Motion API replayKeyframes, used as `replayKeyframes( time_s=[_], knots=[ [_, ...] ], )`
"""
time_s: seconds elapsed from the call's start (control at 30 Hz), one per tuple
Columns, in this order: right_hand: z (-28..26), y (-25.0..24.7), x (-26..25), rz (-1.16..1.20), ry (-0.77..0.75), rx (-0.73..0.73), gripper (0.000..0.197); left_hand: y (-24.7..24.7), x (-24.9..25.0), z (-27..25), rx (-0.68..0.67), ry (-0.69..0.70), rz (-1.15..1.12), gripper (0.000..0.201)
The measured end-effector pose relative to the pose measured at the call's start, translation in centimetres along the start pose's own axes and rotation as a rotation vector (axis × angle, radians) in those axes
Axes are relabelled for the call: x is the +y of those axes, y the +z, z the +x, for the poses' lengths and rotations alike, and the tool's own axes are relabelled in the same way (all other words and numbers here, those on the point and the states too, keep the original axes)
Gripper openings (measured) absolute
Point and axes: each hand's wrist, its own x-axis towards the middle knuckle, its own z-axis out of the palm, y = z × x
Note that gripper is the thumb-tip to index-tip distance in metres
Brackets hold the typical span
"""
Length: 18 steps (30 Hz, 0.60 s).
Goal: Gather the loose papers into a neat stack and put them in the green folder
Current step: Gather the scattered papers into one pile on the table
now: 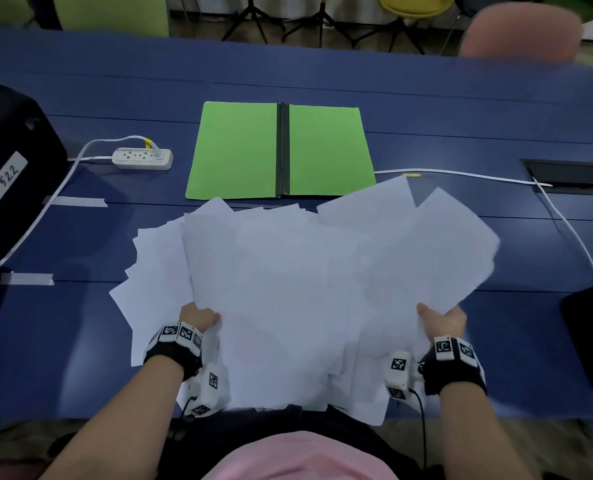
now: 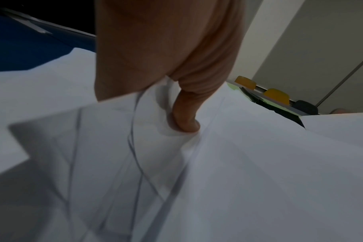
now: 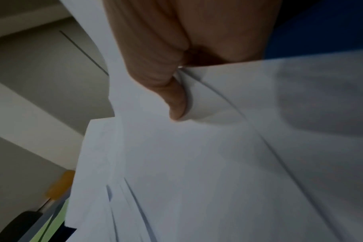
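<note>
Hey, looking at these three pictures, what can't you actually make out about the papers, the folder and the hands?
- Fingers of the left hand and right hand: under the papers in every view; only thumbs show.
- Sheet count: overlapping edges, head view.
- Any print on the sheets: wrist views dim and blurred.
- Green folder: near right corner covered by paper in the head view; only slivers in the wrist views.

Blue table [image 1: 426,98], coloured chairs [image 1: 416,5] behind

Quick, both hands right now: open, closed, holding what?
Left hand: closed, gripping the near-left edge of the loose papers.
Right hand: closed, gripping the papers' right edge.
</note>
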Motion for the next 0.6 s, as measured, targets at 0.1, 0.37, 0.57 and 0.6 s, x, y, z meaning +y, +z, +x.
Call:
replayKeyframes(
  time_s=[0.1,0.37,0.57,0.6],
  knots=[
    [0.5,0.6,1.0,-0.019,0.008,-0.211,0.045,0.1,0.1,-0.2,-0.004,0.015,0.016,0.024],
    [-0.1,0.2,-3.9,-0.28,-0.333,0.103,0.011,0.4,0.4,-1.1,-0.021,0.003,0.081,0.014],
    [-2.2,-2.5,-12.1,0.194,-0.523,0.318,0.032,0.6,0.6,-1.4,-0.028,0.006,0.1,0.015],
    [-2.1,-2.4,-12.6,0.29,-0.532,0.306,0.033,0.6,0.6,-1.3,-0.031,-0.001,0.099,0.015]
  ],
)
